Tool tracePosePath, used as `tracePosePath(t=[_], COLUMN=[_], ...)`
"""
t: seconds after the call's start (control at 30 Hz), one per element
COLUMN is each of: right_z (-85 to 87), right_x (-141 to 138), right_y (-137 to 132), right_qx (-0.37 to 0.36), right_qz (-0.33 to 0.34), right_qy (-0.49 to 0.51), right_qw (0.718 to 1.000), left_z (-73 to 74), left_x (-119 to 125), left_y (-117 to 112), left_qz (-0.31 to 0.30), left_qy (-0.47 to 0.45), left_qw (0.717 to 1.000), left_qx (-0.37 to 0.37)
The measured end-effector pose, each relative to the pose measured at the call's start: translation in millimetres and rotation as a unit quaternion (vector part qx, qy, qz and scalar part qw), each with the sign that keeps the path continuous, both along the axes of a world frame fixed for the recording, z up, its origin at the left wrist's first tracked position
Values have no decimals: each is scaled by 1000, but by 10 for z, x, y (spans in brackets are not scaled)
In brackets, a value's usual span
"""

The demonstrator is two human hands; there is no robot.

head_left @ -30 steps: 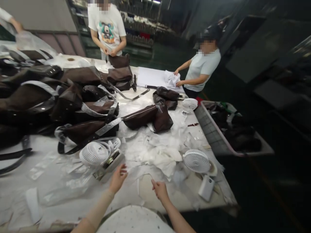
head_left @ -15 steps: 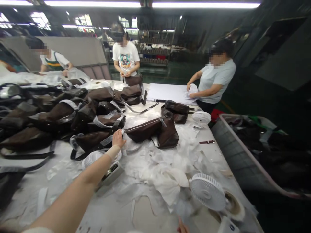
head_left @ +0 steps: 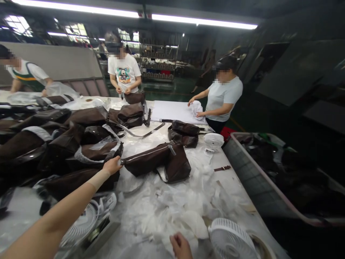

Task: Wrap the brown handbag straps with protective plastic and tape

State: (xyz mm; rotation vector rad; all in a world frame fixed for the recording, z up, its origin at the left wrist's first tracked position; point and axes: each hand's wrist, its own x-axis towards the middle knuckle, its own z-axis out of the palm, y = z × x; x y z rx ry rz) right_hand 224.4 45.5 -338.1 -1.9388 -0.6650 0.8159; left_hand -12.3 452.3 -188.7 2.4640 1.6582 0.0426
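My left hand (head_left: 111,166) reaches out over the table, fingers closed on the end of a dark brown leather bag (head_left: 153,162) with a zip, where its plastic-wrapped strap (head_left: 94,158) meets it. The bag lies on crumpled white tissue paper (head_left: 172,208). My right hand (head_left: 181,245) rests at the bottom edge on the tissue paper, fingers curled; whether anything is in it is hidden. A small white fan (head_left: 81,223) lies below my left forearm.
A heap of brown bags (head_left: 48,140) fills the left of the table. Another white fan (head_left: 229,239) lies at the front right, a third (head_left: 214,140) farther back. A bin of bags (head_left: 285,180) stands on the right. Three people (head_left: 124,73) work at the far side.
My left hand has drawn the bag's end nearer and to the left. The camera has tipped and my right hand has come further into view at the bottom.
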Motion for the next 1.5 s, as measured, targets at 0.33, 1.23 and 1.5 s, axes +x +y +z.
tracePosePath(t=[0.33, 1.23, 1.5], right_z=[1012, 1468, 2515], right_x=[1197, 1798, 1729], right_y=[2157, 2959, 2086], right_qx=[171, 265, 338], right_qz=[-14, -47, -81], right_qy=[-175, -63, -34], right_qw=[970, 961, 937], left_z=[190, 747, 2108], left_x=[72, 351, 291], left_y=[-101, -161, -1183], left_qz=[-58, 33, -60], left_qy=[16, -104, -334], left_qw=[998, 991, 926], left_qx=[29, 78, 163])
